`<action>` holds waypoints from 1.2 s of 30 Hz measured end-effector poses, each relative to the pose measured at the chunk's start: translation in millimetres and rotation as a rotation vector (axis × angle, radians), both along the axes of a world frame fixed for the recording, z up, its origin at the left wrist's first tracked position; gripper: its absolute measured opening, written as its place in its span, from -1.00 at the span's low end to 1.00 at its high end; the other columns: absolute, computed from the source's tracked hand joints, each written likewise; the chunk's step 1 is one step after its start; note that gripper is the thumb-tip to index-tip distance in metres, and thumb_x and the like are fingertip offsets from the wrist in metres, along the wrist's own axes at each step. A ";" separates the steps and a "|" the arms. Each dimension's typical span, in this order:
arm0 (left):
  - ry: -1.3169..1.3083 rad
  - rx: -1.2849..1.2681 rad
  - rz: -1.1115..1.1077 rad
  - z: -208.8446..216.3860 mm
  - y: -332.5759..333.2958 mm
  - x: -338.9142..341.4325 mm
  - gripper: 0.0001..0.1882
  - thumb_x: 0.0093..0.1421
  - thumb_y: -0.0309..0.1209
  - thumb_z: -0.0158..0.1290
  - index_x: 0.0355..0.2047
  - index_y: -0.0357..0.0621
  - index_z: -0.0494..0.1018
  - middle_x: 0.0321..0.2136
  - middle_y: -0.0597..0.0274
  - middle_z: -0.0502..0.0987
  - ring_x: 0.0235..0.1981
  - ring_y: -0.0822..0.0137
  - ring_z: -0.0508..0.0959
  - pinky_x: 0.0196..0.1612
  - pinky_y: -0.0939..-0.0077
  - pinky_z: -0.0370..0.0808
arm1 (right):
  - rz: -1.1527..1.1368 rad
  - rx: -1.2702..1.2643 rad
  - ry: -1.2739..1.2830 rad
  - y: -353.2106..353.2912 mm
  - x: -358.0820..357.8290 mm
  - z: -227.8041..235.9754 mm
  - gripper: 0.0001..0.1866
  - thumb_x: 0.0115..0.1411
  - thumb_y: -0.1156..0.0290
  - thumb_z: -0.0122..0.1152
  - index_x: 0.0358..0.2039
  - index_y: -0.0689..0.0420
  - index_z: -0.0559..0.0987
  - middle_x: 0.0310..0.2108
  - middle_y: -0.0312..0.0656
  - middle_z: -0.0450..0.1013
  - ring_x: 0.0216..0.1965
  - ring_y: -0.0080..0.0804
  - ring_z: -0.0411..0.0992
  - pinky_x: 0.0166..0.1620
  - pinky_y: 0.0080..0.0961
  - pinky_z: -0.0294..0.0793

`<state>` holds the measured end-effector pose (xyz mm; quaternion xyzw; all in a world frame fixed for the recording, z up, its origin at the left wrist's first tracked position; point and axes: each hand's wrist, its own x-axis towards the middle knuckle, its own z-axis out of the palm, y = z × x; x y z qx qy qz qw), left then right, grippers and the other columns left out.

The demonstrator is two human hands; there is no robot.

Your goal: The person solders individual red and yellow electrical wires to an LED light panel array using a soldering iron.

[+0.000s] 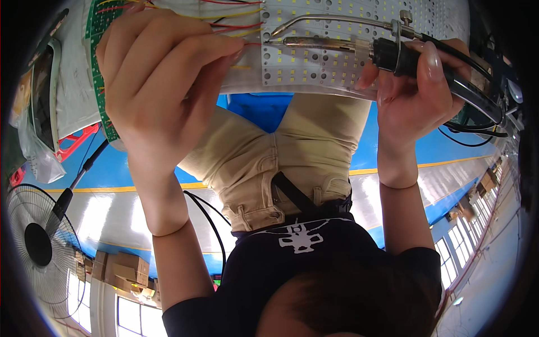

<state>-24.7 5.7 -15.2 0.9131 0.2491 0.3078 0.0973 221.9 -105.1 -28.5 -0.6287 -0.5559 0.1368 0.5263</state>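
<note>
My left hand [160, 84] pinches a thin red wire [254, 44] between thumb and forefinger, its end at the left edge of a white LED board [307, 66]. In my right hand [418, 92] is a soldering iron [331, 43], its tip pointing left to the wire's end. A curved metal solder-feed tube [337, 18] is clamped along the iron, its nozzle close to the tip. Whether tip and wire touch is too small to tell. More red and yellow wires [241, 27] run from the board toward a green circuit board [100, 73], partly behind my left hand.
A black cable [477, 104] trails from the iron at the right. Beyond the table's left edge are a black fan [39, 244], a clear plastic bag [45, 160] and a red plastic object [76, 143]. Cardboard boxes [126, 269] stand farther off.
</note>
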 end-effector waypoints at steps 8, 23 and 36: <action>-0.029 0.019 0.020 -2.8 0.2 1.2 -0.75 -0.15 -0.62 0.37 -0.40 -0.13 0.67 -0.43 0.28 0.62 -0.30 0.21 0.58 0.09 0.14 0.47 | 0.004 -0.023 0.207 2.4 -4.0 6.7 -0.71 0.48 0.36 -0.14 -0.29 0.34 0.39 -0.82 -0.19 0.27 -0.79 -0.45 0.40 -0.66 -0.58 0.42; -0.040 0.000 0.002 -2.3 0.8 1.9 -0.75 -0.16 -0.61 0.35 -0.41 -0.12 0.66 -0.45 0.29 0.61 -0.33 0.22 0.58 0.12 0.08 0.47 | -0.069 -0.080 0.202 5.4 -11.6 12.1 -0.71 0.49 0.33 -0.18 -0.29 0.31 0.31 -0.80 -0.09 0.34 -0.82 -0.46 0.35 -0.71 -0.58 0.34; -0.039 0.014 -0.023 -2.2 2.3 0.9 -0.74 -0.17 -0.61 0.34 -0.40 -0.14 0.67 -0.45 0.27 0.61 -0.32 0.19 0.58 0.10 0.08 0.48 | -0.026 0.071 -0.298 -2.0 12.9 -18.3 -0.83 0.39 0.57 0.08 -0.09 0.37 0.36 -0.58 -0.12 0.44 -0.74 -0.53 0.41 -0.64 -0.71 0.37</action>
